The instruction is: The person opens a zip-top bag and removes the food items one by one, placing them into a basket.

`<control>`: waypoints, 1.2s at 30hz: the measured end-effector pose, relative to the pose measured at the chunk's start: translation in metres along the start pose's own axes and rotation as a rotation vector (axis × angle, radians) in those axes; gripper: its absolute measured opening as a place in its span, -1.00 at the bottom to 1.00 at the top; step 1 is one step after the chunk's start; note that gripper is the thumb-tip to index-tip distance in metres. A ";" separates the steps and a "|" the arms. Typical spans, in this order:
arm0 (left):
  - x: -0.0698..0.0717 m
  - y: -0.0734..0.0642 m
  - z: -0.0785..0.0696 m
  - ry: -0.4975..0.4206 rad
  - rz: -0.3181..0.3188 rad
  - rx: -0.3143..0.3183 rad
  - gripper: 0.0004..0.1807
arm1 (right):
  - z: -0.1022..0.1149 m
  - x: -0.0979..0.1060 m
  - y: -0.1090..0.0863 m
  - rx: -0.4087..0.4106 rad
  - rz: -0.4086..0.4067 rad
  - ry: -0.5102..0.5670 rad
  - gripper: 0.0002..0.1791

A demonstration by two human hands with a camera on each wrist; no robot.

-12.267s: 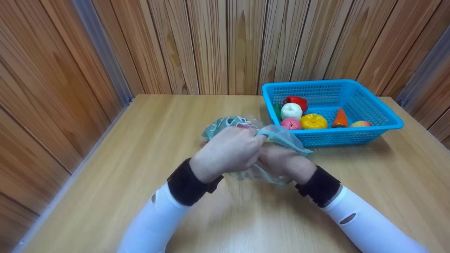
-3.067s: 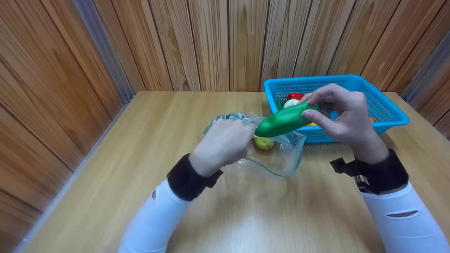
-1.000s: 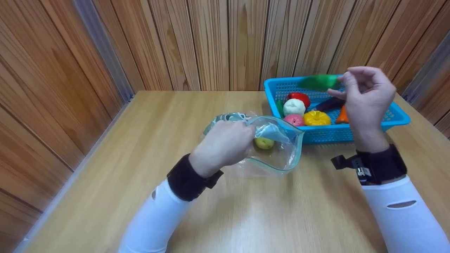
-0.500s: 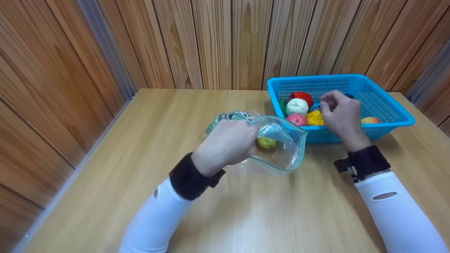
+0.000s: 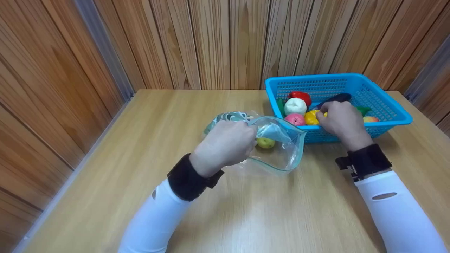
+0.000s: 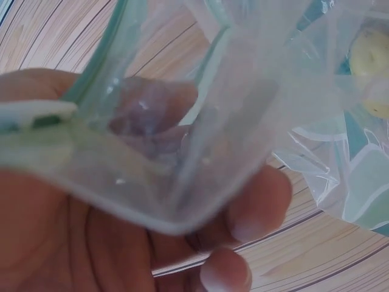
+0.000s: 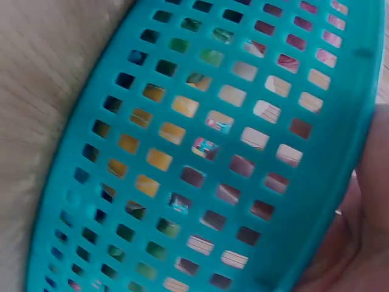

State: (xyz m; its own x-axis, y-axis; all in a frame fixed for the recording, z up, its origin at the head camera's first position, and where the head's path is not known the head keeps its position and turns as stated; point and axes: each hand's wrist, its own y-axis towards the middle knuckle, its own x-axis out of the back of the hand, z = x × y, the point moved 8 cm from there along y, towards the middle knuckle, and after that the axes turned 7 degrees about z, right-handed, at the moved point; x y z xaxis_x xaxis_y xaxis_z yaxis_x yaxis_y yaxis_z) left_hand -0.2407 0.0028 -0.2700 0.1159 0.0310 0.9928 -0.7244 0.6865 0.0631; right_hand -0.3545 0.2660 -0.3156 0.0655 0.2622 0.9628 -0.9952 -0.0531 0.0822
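My left hand (image 5: 226, 146) grips the edge of a clear zip bag (image 5: 298, 149) with a green-edged mouth, which gapes towards the right. A yellow-green toy fruit (image 5: 265, 143) lies inside it. The left wrist view shows the clear plastic (image 6: 164, 201) pinched by my fingers. My right hand (image 5: 341, 121) reaches over the near rim of the blue basket (image 5: 397, 121), thumb beside a yellow toy pumpkin (image 5: 311, 118). Its fingertips are hidden, and I cannot tell whether they hold anything. A green toy pepper (image 5: 364, 110) lies in the basket, to the right of that hand.
The basket also holds a red pepper (image 5: 300, 97), a white vegetable (image 5: 295, 106), a pink fruit (image 5: 295, 119), an eggplant (image 5: 335, 99) and a red-yellow fruit (image 5: 371, 119). Wooden panels (image 5: 211, 42) rise behind the table (image 5: 158, 123).
The green pepper has gone from the bag's mouth to the basket and been let go. My right hand has since lowered near the pumpkin. The left hand keeps its grip on the bag.
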 end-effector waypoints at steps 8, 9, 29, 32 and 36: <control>0.005 -0.001 -0.003 0.019 -0.026 -0.023 -0.81 | 0.067 0.042 -0.037 0.442 -0.403 0.090 -0.79; 0.006 -0.001 -0.003 0.016 -0.026 -0.022 -0.80 | 0.078 0.044 -0.043 0.532 -0.393 0.128 -0.84; 0.007 -0.002 -0.004 0.037 -0.039 -0.011 -0.77 | 0.174 -0.026 -0.089 0.783 0.383 0.117 -0.73; 0.007 -0.002 -0.005 0.030 -0.038 -0.013 -0.74 | 0.171 -0.048 -0.083 0.714 0.436 0.040 -0.50; 0.004 -0.002 -0.008 0.025 -0.019 -0.032 -0.69 | 0.160 -0.075 -0.074 0.589 0.495 0.065 -0.20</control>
State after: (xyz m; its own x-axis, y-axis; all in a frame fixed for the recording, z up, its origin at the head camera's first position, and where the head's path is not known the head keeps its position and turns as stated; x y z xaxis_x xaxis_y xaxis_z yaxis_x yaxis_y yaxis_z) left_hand -0.2338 0.0074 -0.2668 0.1461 0.0357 0.9886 -0.6999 0.7100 0.0778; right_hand -0.2740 0.0963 -0.3532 -0.3998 0.1297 0.9074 -0.7034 -0.6781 -0.2130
